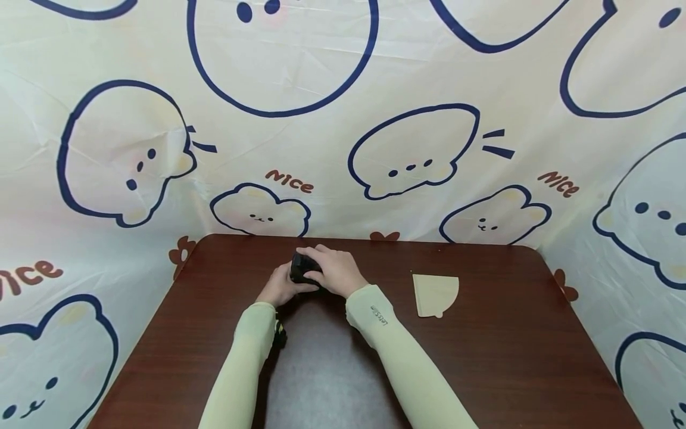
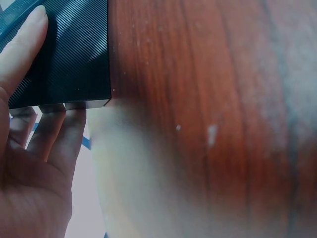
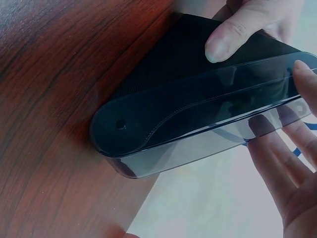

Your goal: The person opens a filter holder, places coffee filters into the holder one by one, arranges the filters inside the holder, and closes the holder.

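Note:
A black box with a finely ribbed face (image 2: 74, 54) is held between both hands near the table's far edge. It looks like a coffee filter holder. My left hand (image 1: 278, 285) grips it, thumb flat on the ribbed face and fingers behind, as the left wrist view shows. Along one side runs a see-through smoky cover (image 3: 198, 116) with rounded ends and a small dark peg. My right hand (image 1: 339, 271) holds this cover between thumb and fingers; the fingers show through it. Whether the cover is fully seated on the box, I cannot tell.
A cream paper coffee filter (image 1: 436, 296), fan-shaped, lies flat on the dark brown wooden table (image 1: 498, 351), right of the hands. A pale curtain (image 1: 321, 149) printed with cartoon faces hangs behind the table and at both sides.

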Demonstrator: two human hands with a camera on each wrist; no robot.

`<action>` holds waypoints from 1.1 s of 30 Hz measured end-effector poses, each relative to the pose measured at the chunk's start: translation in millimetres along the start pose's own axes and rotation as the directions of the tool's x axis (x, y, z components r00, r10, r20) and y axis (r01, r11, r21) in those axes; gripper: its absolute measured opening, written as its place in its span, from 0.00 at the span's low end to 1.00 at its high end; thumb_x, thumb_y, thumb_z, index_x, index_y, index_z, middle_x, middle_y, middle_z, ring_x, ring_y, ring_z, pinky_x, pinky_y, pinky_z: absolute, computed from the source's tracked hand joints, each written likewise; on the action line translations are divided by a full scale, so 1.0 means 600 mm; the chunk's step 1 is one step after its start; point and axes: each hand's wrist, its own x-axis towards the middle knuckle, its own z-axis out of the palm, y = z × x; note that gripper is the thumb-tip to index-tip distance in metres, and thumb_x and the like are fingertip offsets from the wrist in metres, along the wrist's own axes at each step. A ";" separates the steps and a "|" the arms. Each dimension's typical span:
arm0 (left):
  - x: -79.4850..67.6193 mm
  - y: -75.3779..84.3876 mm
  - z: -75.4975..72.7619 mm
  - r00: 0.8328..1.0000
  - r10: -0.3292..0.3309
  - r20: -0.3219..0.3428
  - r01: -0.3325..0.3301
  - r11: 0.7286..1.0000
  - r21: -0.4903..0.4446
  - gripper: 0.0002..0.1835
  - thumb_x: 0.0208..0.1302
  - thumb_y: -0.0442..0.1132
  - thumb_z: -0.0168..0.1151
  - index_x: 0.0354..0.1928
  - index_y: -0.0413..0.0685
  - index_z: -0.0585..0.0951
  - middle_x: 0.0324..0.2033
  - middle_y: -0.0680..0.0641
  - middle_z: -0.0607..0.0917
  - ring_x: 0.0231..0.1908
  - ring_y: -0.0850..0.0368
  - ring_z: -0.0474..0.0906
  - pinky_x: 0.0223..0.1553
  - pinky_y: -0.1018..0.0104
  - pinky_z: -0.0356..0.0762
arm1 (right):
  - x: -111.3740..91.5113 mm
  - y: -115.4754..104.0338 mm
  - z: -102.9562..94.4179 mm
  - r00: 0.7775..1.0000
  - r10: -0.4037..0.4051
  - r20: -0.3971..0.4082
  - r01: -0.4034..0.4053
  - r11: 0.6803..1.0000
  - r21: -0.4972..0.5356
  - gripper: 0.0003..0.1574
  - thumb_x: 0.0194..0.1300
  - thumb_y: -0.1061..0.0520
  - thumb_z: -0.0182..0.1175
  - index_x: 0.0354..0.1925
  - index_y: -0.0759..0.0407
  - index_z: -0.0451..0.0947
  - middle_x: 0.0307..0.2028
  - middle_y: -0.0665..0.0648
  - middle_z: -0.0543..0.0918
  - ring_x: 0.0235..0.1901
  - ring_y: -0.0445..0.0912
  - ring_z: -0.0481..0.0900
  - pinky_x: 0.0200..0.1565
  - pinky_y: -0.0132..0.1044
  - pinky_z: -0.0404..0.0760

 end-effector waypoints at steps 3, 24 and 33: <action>0.002 0.000 0.001 1.000 -0.003 0.002 0.003 1.000 0.005 0.34 0.56 0.44 0.81 0.65 0.48 0.80 0.59 0.44 0.86 0.58 0.46 0.82 0.63 0.46 0.77 | -0.002 0.002 -0.002 1.000 0.012 0.007 -0.013 1.000 0.014 0.36 0.73 0.42 0.64 0.75 0.36 0.67 0.59 0.51 0.82 0.51 0.48 0.85 0.54 0.48 0.84; 0.000 0.002 0.000 0.998 -0.057 0.008 0.057 0.998 0.009 0.33 0.56 0.47 0.81 0.63 0.50 0.80 0.58 0.44 0.86 0.55 0.48 0.81 0.62 0.44 0.77 | -0.027 0.021 -0.021 0.996 0.084 -0.023 -0.080 0.989 0.127 0.38 0.72 0.41 0.65 0.76 0.34 0.65 0.65 0.49 0.79 0.55 0.49 0.84 0.58 0.48 0.83; 0.001 -0.002 -0.001 0.998 -0.059 0.006 0.058 0.998 0.027 0.32 0.55 0.49 0.82 0.59 0.48 0.81 0.54 0.44 0.87 0.49 0.50 0.81 0.56 0.49 0.79 | -0.038 0.037 -0.026 0.994 0.088 -0.059 -0.076 0.980 0.186 0.38 0.71 0.42 0.67 0.74 0.36 0.67 0.68 0.46 0.78 0.62 0.44 0.80 0.62 0.45 0.81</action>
